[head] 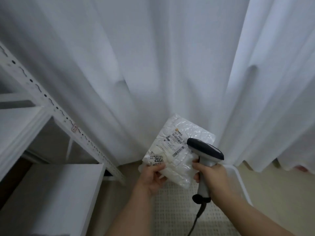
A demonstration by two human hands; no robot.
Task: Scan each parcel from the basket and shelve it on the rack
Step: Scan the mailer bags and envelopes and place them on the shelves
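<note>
Your left hand [152, 178] is gripping one parcel [177, 150] by its lower left corner, thumb lying across the face just under a small sticker [156, 160] reading "2004", the other fingers curling out of sight behind the bag. You are holding the parcel upright and slightly tilted in front of you, face toward the camera, above the basket [238, 178]. It is a single white bubble-wrap mailer. One shipping label [177, 143] is showing on its face, with several barcodes printed on it; the smaller print is too fine to read.

Your right hand [212, 178] is closing fully round the grey grip of one handheld scanner [205, 153]. Its index finger is lying at the front of the handle; whether it is pressing the trigger cannot be told. The scanner's dark head is overlapping the parcel's right edge beside the label. One black cable [197, 217] is trailing down from the base of the handle.

Only part of the basket is showing: a white rim at the right and a perforated floor under your forearms. One parcel is being counted in view, the one in your left hand.

One white metal rack [51, 103] is standing at the left, with two shelf boards visible and one slotted upright running diagonally. White curtains [153, 57] are hanging behind everything.
</note>
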